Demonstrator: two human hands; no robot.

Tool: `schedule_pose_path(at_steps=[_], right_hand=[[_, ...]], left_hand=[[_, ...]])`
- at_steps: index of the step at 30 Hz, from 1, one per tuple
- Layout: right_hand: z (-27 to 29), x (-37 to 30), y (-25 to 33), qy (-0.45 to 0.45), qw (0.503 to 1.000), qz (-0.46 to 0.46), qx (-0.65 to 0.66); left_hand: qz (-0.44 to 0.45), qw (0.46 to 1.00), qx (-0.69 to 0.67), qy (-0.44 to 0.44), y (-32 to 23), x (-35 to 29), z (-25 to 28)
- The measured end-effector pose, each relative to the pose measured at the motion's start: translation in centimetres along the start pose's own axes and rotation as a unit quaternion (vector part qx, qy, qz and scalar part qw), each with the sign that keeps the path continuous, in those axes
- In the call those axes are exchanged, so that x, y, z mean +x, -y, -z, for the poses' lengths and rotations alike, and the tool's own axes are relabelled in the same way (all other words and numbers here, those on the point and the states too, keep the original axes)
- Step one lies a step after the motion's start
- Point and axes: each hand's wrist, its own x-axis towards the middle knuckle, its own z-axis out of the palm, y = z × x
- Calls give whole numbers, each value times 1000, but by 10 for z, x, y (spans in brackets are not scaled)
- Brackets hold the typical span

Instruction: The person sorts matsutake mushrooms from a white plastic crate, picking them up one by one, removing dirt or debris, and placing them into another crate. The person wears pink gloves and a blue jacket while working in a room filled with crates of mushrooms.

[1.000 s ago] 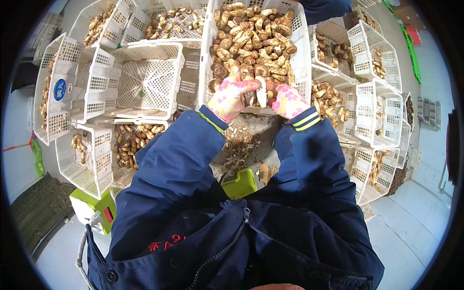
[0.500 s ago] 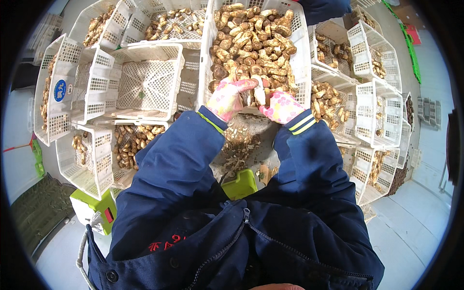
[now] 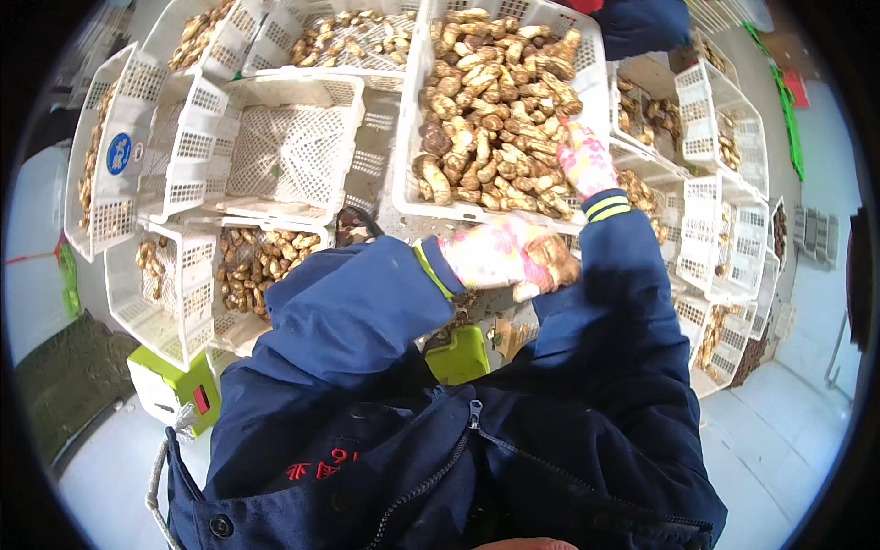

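My left hand (image 3: 495, 254), in a pink-flowered white glove, is closed in front of the near edge of the big white crate (image 3: 406, 174). A brownish lump with a pale end, which looks like a mushroom (image 3: 553, 264), shows at its fingers. My right hand (image 3: 587, 160), gloved alike, reaches over the crate's right side, its fingertips among the heaped mushrooms (image 3: 500, 101). Whether those fingers grip one cannot be made out. The heap has thick pale-tan stems and brown caps.
An open white crate (image 3: 289, 151) stands left of the big one. Smaller baskets with mushrooms (image 3: 261, 266) flank both sides. Below my arms are a green container (image 3: 458, 356) and a cardboard piece (image 3: 513, 337). Another person's dark sleeve (image 3: 642, 26) shows at the top.
My hands have parted. The left came back toward me, out of the crate; the right moved up and rightward to the crate's right side. The view shifted slightly.
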Motion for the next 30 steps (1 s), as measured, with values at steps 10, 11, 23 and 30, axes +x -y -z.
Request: schedule_pose_path(at_steps=[10,11,23,30], right_hand=[[-73,79,11,68,979,-88,-173],[-73,79,11,53,979,-79,-180],[-82,78,-5,42,997,-64,-31],[-16,37,-23,90,615,-157,767]], left_hand=[[-35,997,41,-55,10,-13,14],[-53,996,35,-59,8,-14,12],[35,956,-262,-125,9,-3,9],[38,873,-464,-146,4,13,17]])
